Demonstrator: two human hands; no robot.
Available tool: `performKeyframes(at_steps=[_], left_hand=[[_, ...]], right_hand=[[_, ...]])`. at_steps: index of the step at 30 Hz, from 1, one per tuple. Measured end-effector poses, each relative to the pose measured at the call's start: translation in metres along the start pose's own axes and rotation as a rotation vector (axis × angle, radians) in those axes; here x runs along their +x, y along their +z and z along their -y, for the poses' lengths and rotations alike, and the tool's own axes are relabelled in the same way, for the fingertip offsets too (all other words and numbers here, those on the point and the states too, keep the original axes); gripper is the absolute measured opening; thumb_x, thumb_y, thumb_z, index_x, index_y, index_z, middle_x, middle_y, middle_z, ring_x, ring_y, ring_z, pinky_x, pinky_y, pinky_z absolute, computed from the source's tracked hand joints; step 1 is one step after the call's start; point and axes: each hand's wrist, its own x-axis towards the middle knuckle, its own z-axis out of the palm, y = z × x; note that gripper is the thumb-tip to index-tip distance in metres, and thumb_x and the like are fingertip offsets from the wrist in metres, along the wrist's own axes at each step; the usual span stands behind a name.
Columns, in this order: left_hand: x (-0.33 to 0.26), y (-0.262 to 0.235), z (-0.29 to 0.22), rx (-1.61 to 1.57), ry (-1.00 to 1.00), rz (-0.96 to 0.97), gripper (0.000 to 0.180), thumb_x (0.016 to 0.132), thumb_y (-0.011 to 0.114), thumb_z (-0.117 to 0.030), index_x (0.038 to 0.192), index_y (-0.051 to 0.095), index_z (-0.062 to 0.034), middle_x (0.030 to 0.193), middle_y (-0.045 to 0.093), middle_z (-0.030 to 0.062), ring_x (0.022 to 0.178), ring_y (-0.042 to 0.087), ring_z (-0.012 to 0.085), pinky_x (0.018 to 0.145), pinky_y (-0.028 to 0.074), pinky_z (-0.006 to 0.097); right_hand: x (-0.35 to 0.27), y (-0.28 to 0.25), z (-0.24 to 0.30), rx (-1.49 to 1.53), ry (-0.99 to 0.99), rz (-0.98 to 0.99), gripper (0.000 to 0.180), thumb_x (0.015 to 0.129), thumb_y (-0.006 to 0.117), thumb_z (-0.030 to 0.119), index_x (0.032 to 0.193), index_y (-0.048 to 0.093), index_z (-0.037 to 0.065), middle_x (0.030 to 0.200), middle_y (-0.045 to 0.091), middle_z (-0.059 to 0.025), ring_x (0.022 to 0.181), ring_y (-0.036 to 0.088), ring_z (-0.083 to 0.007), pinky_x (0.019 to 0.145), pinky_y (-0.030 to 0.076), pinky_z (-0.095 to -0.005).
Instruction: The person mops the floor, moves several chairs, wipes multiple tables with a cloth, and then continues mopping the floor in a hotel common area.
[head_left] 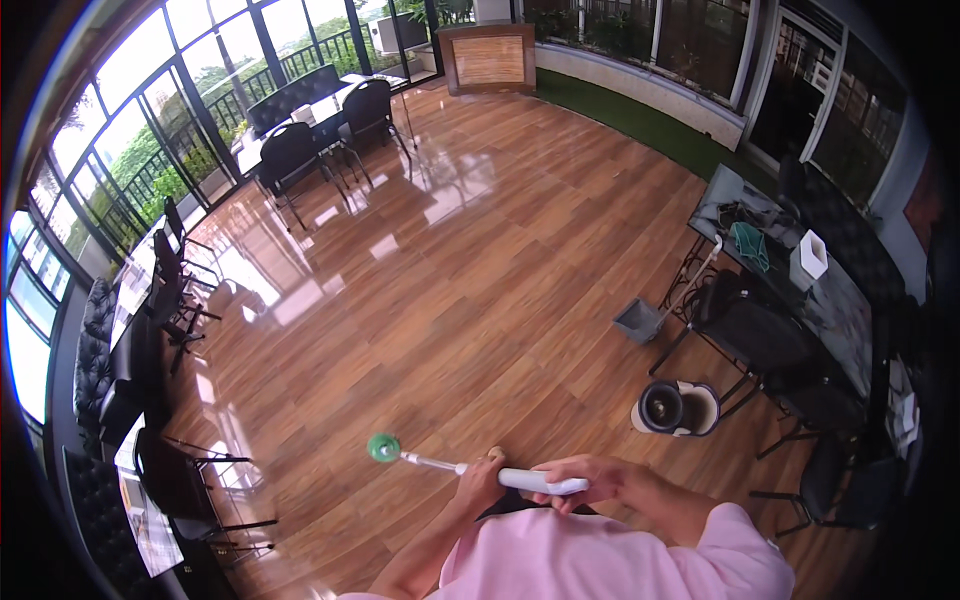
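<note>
Gripping a long, white stick-shaped tool point(522, 482) in both hands, low in view and just in front of a pink short-sleeved shirt point(585, 560). Curling the left hand point(482, 480) around the front of the thick handle, close to the join with the slim pale shaft point(432, 462); wrapping the right hand point(588, 476) around the rear end, with bent fingers on the underside. Keeping neither of the hands spread. Pointing the tool leftward, with its small round green head point(382, 447) out over a glossy brown wood-plank floor point(440, 300). Cannot tell whether touching the boards or held just above them.

To the right, near the legs of black padded chairs point(745, 325), showing a cream oval bucket point(712, 405) with a dark round insert point(661, 408) at its left side. Beyond it, a grey plastic dustpan point(638, 320) on the floor, beside a long glossy desk point(838, 315) with a green mesh item point(748, 247) and a white open-topped box point(809, 257) on top. At the far side, a wood-panelled dark-framed counter point(490, 60) next to a strip of green turf point(625, 118). At upper left, tall black-framed windows point(210, 90) behind a white-topped desk point(318, 110) with black chairs around it.
</note>
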Motion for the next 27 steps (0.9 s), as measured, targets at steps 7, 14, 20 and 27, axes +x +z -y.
performKeyframes(at_steps=[7, 14, 20, 27], left_hand=[[0.285, -0.052, -0.008, -0.045, 0.398, 0.006, 0.06, 0.078, 0.074, -0.015, 0.135, 0.057, -0.0131, 0.121, 0.06, 0.0153, 0.119, 0.055, 0.0365, 0.102, 0.043, 0.05], [0.529, -0.027, 0.198, -0.212, -0.177, 0.193, 0.052, 0.088, 0.073, -0.03, 0.135, 0.061, -0.0094, 0.112, 0.07, 0.0165, 0.097, 0.068, 0.0317, 0.088, 0.055, 0.041], [0.521, -0.035, 0.333, -0.243, -1.196, -0.082, 0.02, 0.083, 0.062, -0.013, 0.098, 0.071, -0.0032, 0.068, 0.064, 0.0074, 0.047, 0.055, 0.019, 0.041, 0.042, 0.036], [0.625, -0.037, 0.244, -0.805, -1.286, -0.112, 0.014, 0.083, 0.058, -0.003, 0.076, 0.069, 0.0008, 0.068, 0.064, 0.0095, 0.053, 0.061, 0.0219, 0.044, 0.046, 0.036]], right_hand=[[-0.056, -0.043, 0.164, -0.015, -0.322, -0.344, 0.071, 0.088, 0.072, 0.025, 0.144, 0.038, -0.001, 0.106, 0.061, -0.0109, 0.073, 0.064, -0.014, 0.062, 0.057, -0.0273], [-0.019, -0.202, 0.359, 0.168, -0.612, -0.549, 0.049, 0.075, 0.076, 0.026, 0.112, 0.055, 0.002, 0.089, 0.056, -0.0062, 0.061, 0.059, -0.0141, 0.05, 0.052, -0.0281], [-0.055, -0.302, 0.624, 0.127, -0.747, -0.677, 0.041, 0.078, 0.073, 0.025, 0.108, 0.055, 0.004, 0.086, 0.056, -0.0051, 0.06, 0.059, -0.0142, 0.049, 0.051, -0.0284], [-0.043, -0.433, 0.873, 0.413, -0.84, -0.658, 0.035, 0.082, 0.068, 0.012, 0.115, 0.057, 0.005, 0.091, 0.06, -0.0048, 0.069, 0.063, -0.0133, 0.063, 0.061, -0.0301]])
